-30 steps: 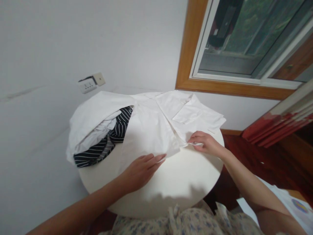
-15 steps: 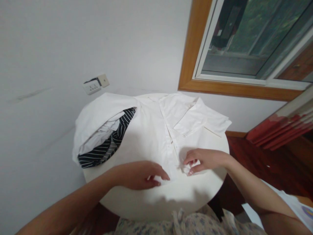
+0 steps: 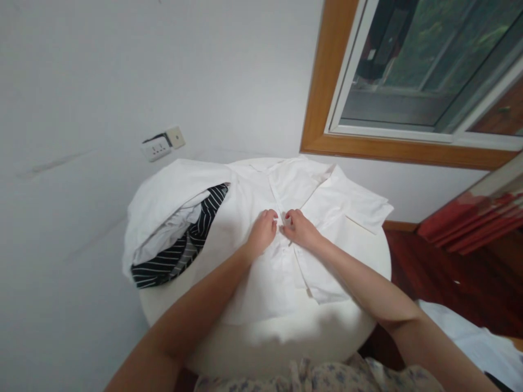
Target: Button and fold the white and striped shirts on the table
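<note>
Though pinching white shirt (image 3: 269, 283) mid-front with left hand (image 3: 262, 233) and right hand (image 3: 301, 231), can't tell what's between fingertips. Only glimpse striped top (image 3: 180, 253), half buried, left of shirt.

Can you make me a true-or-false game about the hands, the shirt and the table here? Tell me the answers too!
1. Both the left hand and the right hand are on the white shirt. True.
2. The table is square. False: it is round and white.
3. A black-and-white striped garment lies in the pile on the left of the shirt. True.
4. The two hands are far apart, one at each sleeve. False: their fingertips almost meet at the shirt's front strip.
5. The wall socket sits on the white wall above the pile. True.
</note>
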The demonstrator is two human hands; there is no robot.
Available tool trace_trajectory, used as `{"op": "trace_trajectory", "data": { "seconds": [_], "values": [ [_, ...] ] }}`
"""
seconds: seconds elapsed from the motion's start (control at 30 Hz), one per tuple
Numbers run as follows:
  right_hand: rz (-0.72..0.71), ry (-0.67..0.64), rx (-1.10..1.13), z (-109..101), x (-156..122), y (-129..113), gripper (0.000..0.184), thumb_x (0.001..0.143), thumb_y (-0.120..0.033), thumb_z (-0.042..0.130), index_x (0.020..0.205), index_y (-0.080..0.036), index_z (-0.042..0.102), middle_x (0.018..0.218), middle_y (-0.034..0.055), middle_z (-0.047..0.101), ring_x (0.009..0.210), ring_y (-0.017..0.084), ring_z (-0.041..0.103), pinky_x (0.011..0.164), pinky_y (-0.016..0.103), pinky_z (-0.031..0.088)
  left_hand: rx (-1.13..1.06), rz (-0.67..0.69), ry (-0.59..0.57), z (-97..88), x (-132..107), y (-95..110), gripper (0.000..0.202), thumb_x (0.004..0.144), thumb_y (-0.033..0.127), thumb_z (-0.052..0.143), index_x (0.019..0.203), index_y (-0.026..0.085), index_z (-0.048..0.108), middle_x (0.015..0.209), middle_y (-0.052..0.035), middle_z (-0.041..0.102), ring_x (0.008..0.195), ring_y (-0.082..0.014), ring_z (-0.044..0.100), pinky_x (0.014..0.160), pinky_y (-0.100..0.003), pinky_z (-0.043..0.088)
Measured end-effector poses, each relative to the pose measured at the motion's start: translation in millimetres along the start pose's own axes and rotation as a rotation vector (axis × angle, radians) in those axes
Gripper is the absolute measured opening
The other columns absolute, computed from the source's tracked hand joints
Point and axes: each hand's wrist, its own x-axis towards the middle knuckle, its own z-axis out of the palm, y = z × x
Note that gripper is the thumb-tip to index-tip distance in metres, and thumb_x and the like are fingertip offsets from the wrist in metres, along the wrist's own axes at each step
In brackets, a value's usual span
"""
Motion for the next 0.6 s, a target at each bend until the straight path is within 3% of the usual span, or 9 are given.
{"op": "trace_trajectory", "data": {
  "seconds": [0.37,0.6],
  "values": [
    [0.042,0.003,-0.003,5.1,3.1,9.6,0.016,0.080,-0.023,0.061,0.094,-0.015,0.054,0.089,0.0057,0.055,0.076,0.015,0.054,0.070,0.026,0.043,0.047,0.005,-0.062,1.1,-2.1,-1.2,0.022,0.092,0.017,0.041,0.091,0.017,0.063,0.091,-0.0057,0.058,0.089,-0.0166,0.055,0.085,-0.031,0.045],
    [0.051,-0.011,-0.161,7.9,1.7,1.2,0.011,0.083,-0.025,0.059,0.087,-0.015,0.057,0.092,0.0089,0.056,0.067,0.014,0.055,0.062,0.026,0.042,0.128,0.005,-0.053,3.1,-5.0,2.3,0.013,0.090,0.023,0.049,0.090,0.019,0.061,0.092,-0.0050,0.057,0.090,-0.0173,0.056,0.083,-0.030,0.046]
  ]
}}
